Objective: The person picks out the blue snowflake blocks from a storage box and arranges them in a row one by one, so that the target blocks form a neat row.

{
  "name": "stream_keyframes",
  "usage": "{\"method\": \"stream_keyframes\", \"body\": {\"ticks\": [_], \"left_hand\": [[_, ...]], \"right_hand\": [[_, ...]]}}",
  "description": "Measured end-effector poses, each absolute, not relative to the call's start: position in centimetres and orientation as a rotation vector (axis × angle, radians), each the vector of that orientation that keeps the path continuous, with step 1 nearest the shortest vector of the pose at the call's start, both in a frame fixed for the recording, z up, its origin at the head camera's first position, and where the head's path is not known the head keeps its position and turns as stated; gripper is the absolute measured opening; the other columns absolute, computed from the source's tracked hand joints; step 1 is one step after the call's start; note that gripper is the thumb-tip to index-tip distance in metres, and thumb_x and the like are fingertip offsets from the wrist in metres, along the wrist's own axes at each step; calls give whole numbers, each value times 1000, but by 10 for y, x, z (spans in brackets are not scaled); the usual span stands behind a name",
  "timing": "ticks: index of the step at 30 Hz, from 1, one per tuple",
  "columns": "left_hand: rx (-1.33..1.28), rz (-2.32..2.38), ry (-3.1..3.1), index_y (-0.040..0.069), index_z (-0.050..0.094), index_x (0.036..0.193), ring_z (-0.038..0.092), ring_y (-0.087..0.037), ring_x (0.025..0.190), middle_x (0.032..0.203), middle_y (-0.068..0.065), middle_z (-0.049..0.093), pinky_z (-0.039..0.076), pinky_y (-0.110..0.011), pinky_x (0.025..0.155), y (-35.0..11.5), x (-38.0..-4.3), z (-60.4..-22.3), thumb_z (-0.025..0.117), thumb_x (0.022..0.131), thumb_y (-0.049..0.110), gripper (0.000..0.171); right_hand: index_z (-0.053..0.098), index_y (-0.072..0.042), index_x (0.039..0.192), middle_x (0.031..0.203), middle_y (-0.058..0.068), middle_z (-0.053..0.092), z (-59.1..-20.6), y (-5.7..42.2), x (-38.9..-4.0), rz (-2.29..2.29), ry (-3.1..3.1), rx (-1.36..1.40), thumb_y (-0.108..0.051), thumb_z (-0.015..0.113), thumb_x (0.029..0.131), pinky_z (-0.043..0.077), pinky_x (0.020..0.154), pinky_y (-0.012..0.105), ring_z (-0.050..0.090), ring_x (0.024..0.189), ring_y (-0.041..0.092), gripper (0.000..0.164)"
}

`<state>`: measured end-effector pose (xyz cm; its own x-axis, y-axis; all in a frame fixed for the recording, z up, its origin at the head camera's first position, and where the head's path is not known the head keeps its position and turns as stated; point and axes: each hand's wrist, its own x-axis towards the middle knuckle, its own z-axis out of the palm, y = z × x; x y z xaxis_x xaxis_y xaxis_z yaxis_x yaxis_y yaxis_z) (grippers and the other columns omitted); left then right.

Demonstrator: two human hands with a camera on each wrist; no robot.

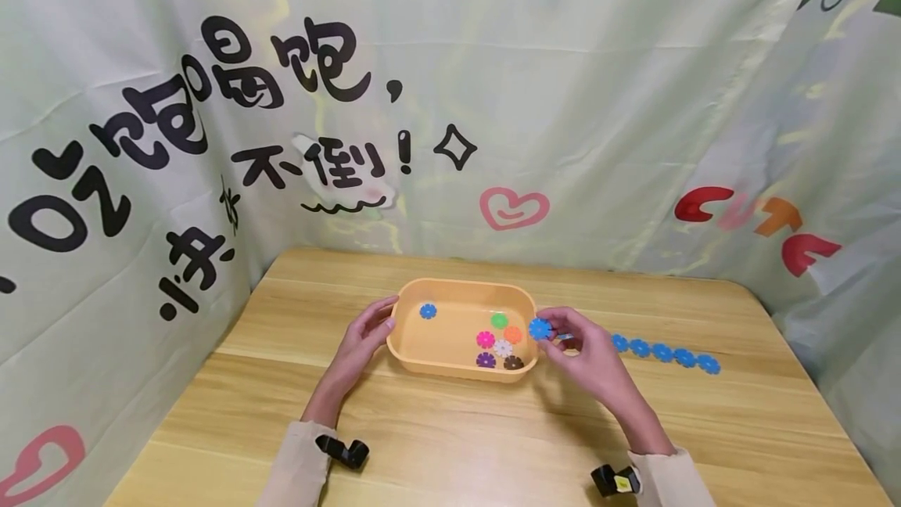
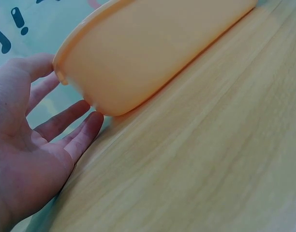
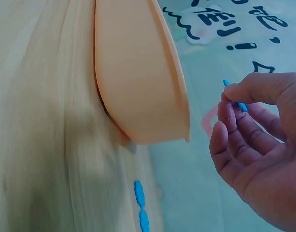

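An orange plastic tray (image 1: 443, 370) stands on the table. My left hand (image 1: 366, 339) holds its left end, with the thumb at the rim and fingertips against the outer wall (image 2: 104, 72). Just past the right end of the tray, my right hand (image 1: 587, 354) pinches a blue snowflake disc (image 1: 540, 329) between thumb and fingers, raised off the table. Inside the tray lie a blue disc (image 1: 428, 311) on the left and several discs on the right, among them a green disc (image 1: 499, 320), a pink disc (image 1: 486, 339) and a brown disc (image 1: 514, 363).
Right of the tray, a row of several blue discs (image 1: 662, 352) lies on the wooden table (image 1: 436, 429), partly hidden behind my right hand. A printed curtain (image 1: 436, 84) hangs along the table's back and sides.
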<state>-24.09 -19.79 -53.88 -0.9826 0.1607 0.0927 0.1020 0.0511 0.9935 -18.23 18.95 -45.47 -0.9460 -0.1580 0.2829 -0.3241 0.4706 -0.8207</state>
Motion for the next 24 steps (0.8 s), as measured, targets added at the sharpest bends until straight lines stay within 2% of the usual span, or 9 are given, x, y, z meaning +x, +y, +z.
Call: {"method": "stream_keyframes", "body": {"ticks": [5, 16, 24], "left_hand": [[288, 2122, 2235, 21, 54, 148, 52, -30, 136, 151, -11, 51, 55, -35, 99, -198, -241, -539, 62, 105, 30, 45], [318, 2118, 2226, 19, 53, 149, 52, -33, 135, 151, -14, 50, 55, -34, 97, -197, -243, -542, 61, 105, 29, 46], [318, 2124, 2230, 21, 54, 148, 53, -32, 134, 149, -11, 52, 55, -32, 97, -199, -241, -539, 62, 105, 30, 45]], "right_hand": [[68, -7, 126, 108, 5, 73, -451, 203, -176, 1424, -2537, 383, -3, 78, 91, 58, 74, 25, 65, 89, 15, 37], [66, -5, 126, 104, 10, 72, -451, 243, -166, 1301, -2524, 265, 0, 76, 92, 55, 71, 18, 62, 89, 5, 36], [65, -2, 129, 107, 14, 69, -450, 273, -163, 1294, -2453, 229, 0, 74, 93, 53, 74, 12, 60, 91, -1, 37]]}}
